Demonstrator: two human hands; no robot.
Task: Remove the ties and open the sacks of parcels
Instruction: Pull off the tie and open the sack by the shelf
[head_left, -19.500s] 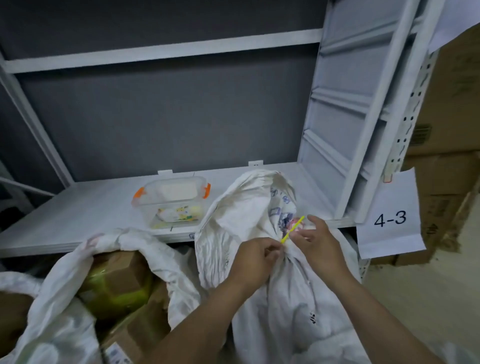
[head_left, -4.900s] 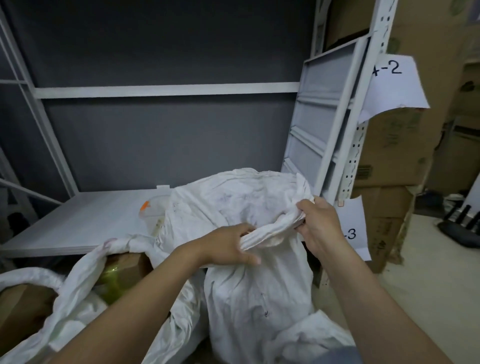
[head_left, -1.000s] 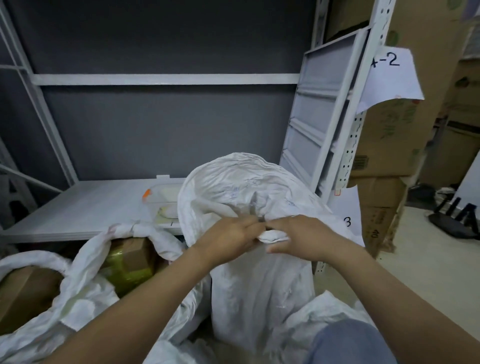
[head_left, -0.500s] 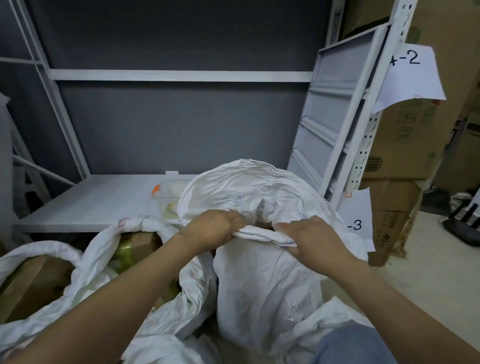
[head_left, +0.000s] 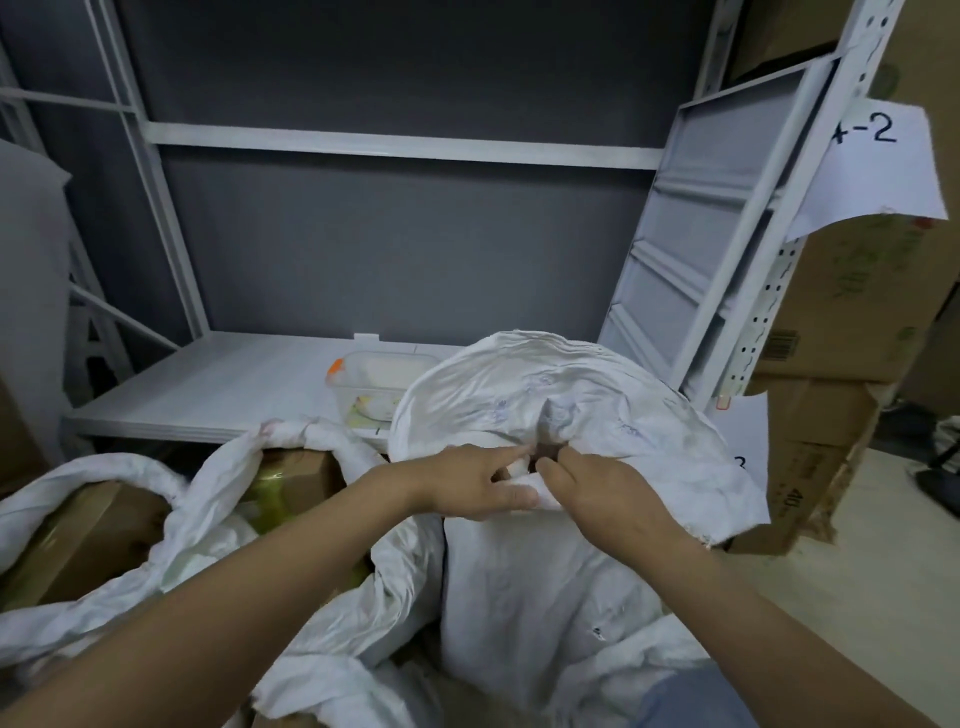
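Shelving (head_left: 218, 384) behind; left sack (head_left: 171, 525) lies open with cardboard parcels (head_left: 83, 535) showing, so that one looks done. The upright sack (head_left: 545, 597) stands in front of the person: no tie visible, mouth only a small dark gap. Both left hand (head_left: 470, 483) and right hand (head_left: 602, 491) pinch its bunched rim, fingertips nearly touching; spreading it wide is what's left
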